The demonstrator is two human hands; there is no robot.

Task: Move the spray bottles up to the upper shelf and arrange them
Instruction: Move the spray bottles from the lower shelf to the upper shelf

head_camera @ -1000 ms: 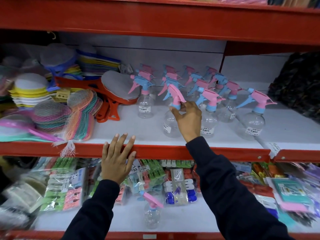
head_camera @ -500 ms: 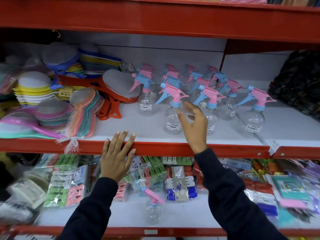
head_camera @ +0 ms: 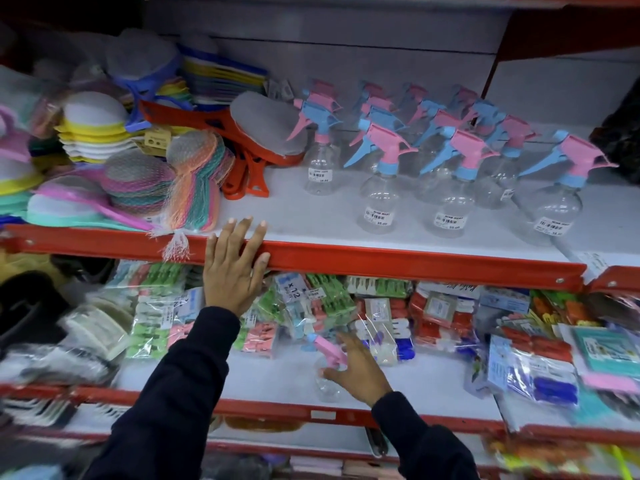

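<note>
Left hand (head_camera: 233, 268) lies flat, fingers spread, on the red front lip of the upper shelf (head_camera: 398, 263). Right hand (head_camera: 356, 370) is down on the lower shelf (head_camera: 433, 386), fingers open around a lone spray bottle (head_camera: 327, 372) — touching it, grip not closed. The other spray bottles (head_camera: 450, 181) stand clustered up top — pink and blue triggers.

One spray bottle (head_camera: 327, 368) stands on the lower shelf (head_camera: 433, 382) at about six o'clock. On the upper shelf (head_camera: 294, 216), toward one o'clock, four spray bottles form the clear front row; those behind overlap too much to count. Two hands show.
</note>
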